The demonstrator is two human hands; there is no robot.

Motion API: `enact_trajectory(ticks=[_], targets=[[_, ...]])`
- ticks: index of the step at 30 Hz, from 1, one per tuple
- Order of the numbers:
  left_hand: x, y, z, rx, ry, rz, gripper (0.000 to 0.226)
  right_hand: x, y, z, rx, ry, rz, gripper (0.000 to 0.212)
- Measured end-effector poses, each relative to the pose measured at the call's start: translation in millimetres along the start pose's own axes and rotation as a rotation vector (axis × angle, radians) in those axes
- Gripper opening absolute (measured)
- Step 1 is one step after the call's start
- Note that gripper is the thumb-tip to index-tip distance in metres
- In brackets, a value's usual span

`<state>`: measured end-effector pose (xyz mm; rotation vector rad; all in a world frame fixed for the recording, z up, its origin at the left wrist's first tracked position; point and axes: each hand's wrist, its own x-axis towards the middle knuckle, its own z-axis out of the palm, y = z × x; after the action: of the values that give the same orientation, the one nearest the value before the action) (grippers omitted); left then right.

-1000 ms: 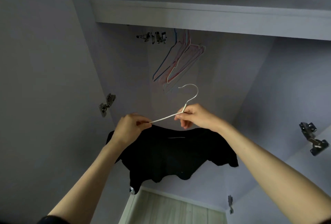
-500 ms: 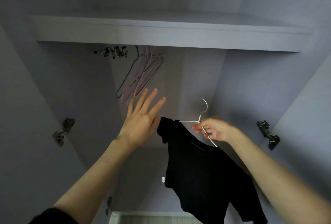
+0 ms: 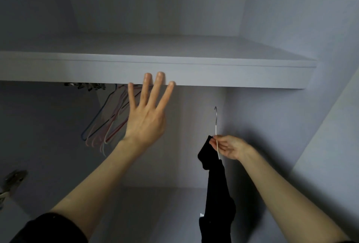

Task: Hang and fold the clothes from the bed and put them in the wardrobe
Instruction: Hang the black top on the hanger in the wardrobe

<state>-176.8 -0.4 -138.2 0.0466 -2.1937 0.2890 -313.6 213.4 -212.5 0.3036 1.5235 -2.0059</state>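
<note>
The right hand (image 3: 229, 146) pinches the white wire hanger (image 3: 216, 124) carrying a black shirt (image 3: 216, 194). At ten o'clock from it, the left hand (image 3: 146, 120) reaches up with fingers spread, holding nothing, before the wardrobe shelf (image 3: 233, 75).

Garment: a black garment (image 3: 216, 194) is hanging edge-on to the camera from a hanger, drooping in a narrow dark column toward the bottom of the frame, with a small white tag showing at its lower left edge.
Hanger: a thin white wire hanger (image 3: 216, 124) is standing nearly upright, its hook pointing up below the wardrobe shelf (image 3: 194, 73).
Wardrobe: pale grey panels are enclosing the space, the shelf running across above the garment.
</note>
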Motion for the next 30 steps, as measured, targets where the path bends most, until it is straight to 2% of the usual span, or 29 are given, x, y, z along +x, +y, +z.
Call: enact_trajectory(ticks=[3, 7, 16, 24, 30], targets=[[1, -1, 12, 0.056, 0.05, 0.004, 0.094, 18, -15, -5, 0.021, -0.013, -0.046, 0.013], [1, 0, 21, 0.067, 0.095, -0.014, 0.094, 32, -30, -4, -0.094, -0.061, -0.157, 0.019], [4, -2, 31, 0.118, 0.144, -0.018, 0.098, 53, -81, 8, 0.11, 0.002, -0.491, 0.035], [4, -2, 31, 0.163, 0.156, -0.019, 0.098, 78, -112, 8, 0.109, 0.075, -0.496, 0.039], [4, -2, 35, 0.182, 0.162, -0.024, 0.101, 102, -120, 2, 0.067, 0.204, -0.451, 0.036]])
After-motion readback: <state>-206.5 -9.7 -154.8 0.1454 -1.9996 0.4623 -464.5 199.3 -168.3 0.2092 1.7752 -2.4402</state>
